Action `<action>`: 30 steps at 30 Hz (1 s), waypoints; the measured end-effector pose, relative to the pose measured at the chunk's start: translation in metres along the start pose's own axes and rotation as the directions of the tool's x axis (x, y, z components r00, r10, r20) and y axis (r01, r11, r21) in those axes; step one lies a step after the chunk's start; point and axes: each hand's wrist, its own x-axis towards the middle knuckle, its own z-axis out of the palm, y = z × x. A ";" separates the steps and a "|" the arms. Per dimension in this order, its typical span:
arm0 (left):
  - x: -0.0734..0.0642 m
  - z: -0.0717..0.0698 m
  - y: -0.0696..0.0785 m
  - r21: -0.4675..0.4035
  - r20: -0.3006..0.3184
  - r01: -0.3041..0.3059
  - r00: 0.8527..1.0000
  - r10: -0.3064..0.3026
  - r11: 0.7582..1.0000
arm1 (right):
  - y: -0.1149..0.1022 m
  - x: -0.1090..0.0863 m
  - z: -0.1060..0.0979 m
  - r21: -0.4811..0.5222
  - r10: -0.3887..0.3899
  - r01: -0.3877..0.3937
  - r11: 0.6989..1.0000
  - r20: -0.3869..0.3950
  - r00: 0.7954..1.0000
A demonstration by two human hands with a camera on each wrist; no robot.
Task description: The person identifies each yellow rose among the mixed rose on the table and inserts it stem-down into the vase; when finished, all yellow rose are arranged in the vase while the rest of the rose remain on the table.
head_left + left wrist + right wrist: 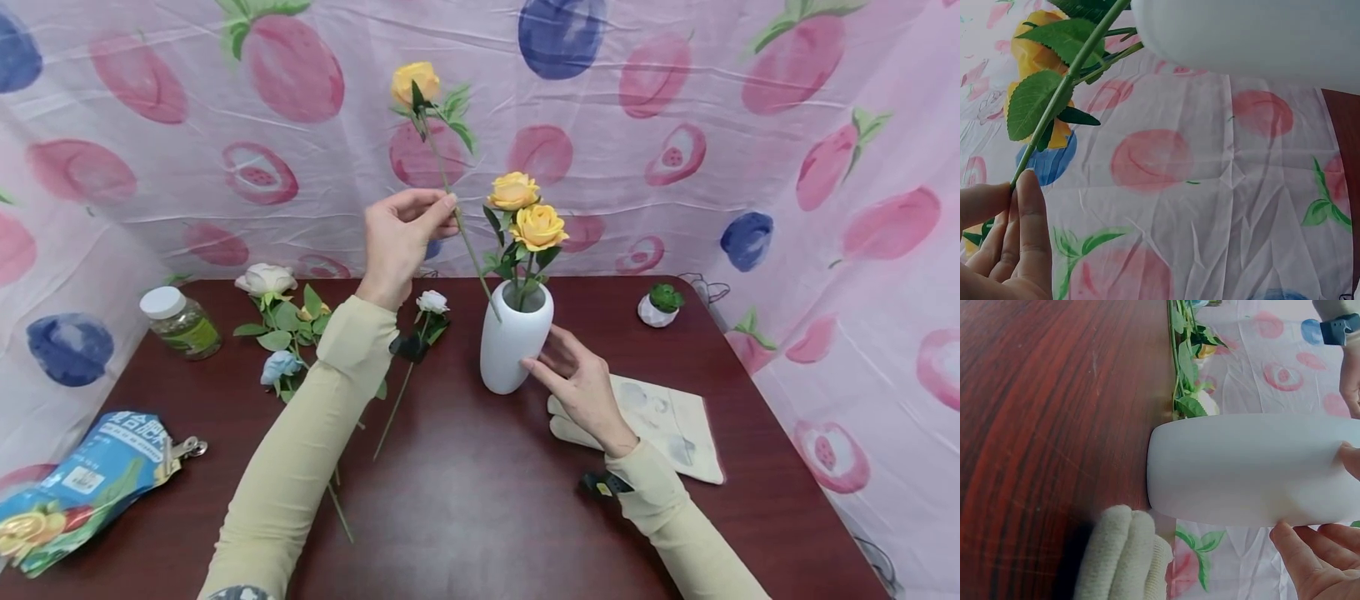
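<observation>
My left hand (401,237) pinches the stem of a yellow rose (415,83) between thumb and fingers. The rose leans up and left, and its stem's lower end overlaps the rim of the white vase (501,358); whether the tip is inside I cannot tell. Two other yellow roses (540,227) stand in the vase. In the left wrist view the pinched green stem (1054,103) runs up past leaves towards the vase. My right hand (581,383) holds the upright vase by its lower right side, thumb and fingers on either side of it in the right wrist view.
Left of the vase lie a white rose (432,302) and a bunch with a blue flower (280,367). Farther left are a lidded jar (180,323) and a blue bag (97,483). Pale gloves (660,421) and a small potted succulent (662,305) are on the right.
</observation>
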 end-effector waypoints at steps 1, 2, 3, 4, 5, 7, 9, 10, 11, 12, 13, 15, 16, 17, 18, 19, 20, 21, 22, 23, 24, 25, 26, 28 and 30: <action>0.002 0.000 0.001 -0.013 -0.011 -0.011 1.000 0.011 1.000 | -0.004 -0.001 0.000 -0.004 -0.005 0.005 1.000 0.001 1.000; 0.003 0.000 0.002 -0.033 -0.023 -0.019 1.000 0.018 0.999 | -0.007 -0.001 0.000 -0.002 -0.004 0.004 1.000 0.003 1.000; 0.005 0.000 0.003 -0.043 -0.035 -0.028 0.999 0.027 0.999 | -0.010 -0.001 0.000 0.001 -0.003 0.003 1.000 0.005 1.000; 0.006 0.000 0.003 -0.053 -0.046 -0.036 0.998 0.034 0.998 | -0.011 -0.001 0.000 0.002 -0.004 0.004 1.000 0.006 1.000; 0.007 0.000 0.004 -0.064 -0.055 -0.044 0.998 0.040 0.997 | -0.012 -0.002 0.000 0.004 -0.002 0.002 1.000 0.006 1.000; 0.009 0.000 0.004 -0.077 -0.073 -0.055 0.996 0.050 0.996 | -0.012 -0.002 0.000 0.006 0.000 0.000 1.000 0.008 1.000; 0.009 0.001 0.004 -0.090 -0.087 -0.062 0.995 0.054 0.994 | -0.012 -0.002 0.000 0.012 0.002 -0.002 1.000 0.009 1.000; 0.009 0.002 0.003 -0.086 -0.086 -0.065 0.995 0.057 0.994 | -0.012 -0.002 0.000 0.011 0.001 -0.001 1.000 0.008 1.000; 0.008 0.004 0.002 -0.080 -0.082 -0.066 0.995 0.060 0.995 | -0.011 -0.002 0.000 0.010 -0.001 0.001 1.000 0.007 1.000; 0.007 0.005 0.000 -0.072 -0.075 -0.070 0.995 0.064 0.995 | -0.011 -0.002 0.000 0.010 -0.003 0.003 1.000 0.007 1.000; 0.006 0.007 -0.002 -0.065 -0.066 -0.068 0.996 0.064 0.996 | -0.011 -0.001 0.000 0.011 -0.003 0.003 1.000 0.005 1.000; 0.003 0.010 -0.008 -0.045 -0.042 -0.062 0.997 0.060 0.997 | -0.010 -0.002 0.000 0.011 -0.002 0.002 1.000 0.003 1.000; 0.001 0.012 -0.011 -0.031 -0.030 -0.059 0.998 0.058 0.998 | -0.009 -0.002 0.000 0.009 0.000 0.000 1.000 0.003 1.000; -0.001 0.013 -0.014 -0.022 -0.020 -0.055 0.998 0.055 0.998 | -0.009 -0.002 -0.001 0.008 0.002 -0.002 1.000 0.004 1.000; -0.003 0.014 -0.017 -0.018 -0.008 -0.050 0.999 0.050 0.999 | -0.009 -0.002 -0.001 0.007 0.006 -0.006 1.000 0.004 1.000; -0.005 0.015 -0.020 -0.010 0.004 -0.043 0.999 0.043 0.999 | -0.009 -0.002 -0.001 0.005 0.008 -0.008 1.000 0.004 1.000; -0.007 0.016 -0.023 0.004 0.017 -0.040 0.999 0.040 0.999 | -0.009 -0.002 -0.001 0.003 0.010 -0.010 1.000 0.005 1.000; -0.010 0.017 -0.025 0.018 0.031 -0.035 0.999 0.034 0.999 | -0.009 -0.003 -0.001 0.001 0.012 -0.012 1.000 0.004 1.000; -0.012 0.017 -0.028 0.037 0.046 -0.031 0.999 0.030 0.999 | -0.010 -0.003 -0.001 0.000 0.013 -0.013 1.000 0.004 1.000; -0.014 0.018 -0.030 0.057 0.059 -0.027 0.998 0.024 0.998 | -0.010 -0.003 -0.001 -0.001 0.012 -0.012 1.000 0.003 1.000; -0.017 0.019 -0.032 0.077 0.071 -0.026 0.997 0.020 0.997 | -0.010 -0.003 -0.001 -0.002 0.012 -0.012 1.000 0.003 1.000; -0.019 0.020 -0.034 0.097 0.081 -0.025 0.997 0.017 0.995 | -0.010 -0.003 -0.001 0.000 0.011 -0.011 1.000 0.004 1.000; -0.021 0.020 -0.036 0.113 0.089 -0.024 0.996 0.014 0.993 | -0.010 -0.003 -0.001 0.000 0.010 -0.010 1.000 0.004 1.000; -0.025 0.022 -0.039 0.123 0.111 -0.027 0.994 0.013 0.992 | -0.010 -0.003 -0.001 0.003 0.008 -0.008 1.000 0.004 1.000; -0.028 0.022 -0.043 0.122 0.146 -0.031 0.989 0.013 0.992 | -0.011 -0.002 -0.001 0.004 0.005 -0.005 1.000 0.002 1.000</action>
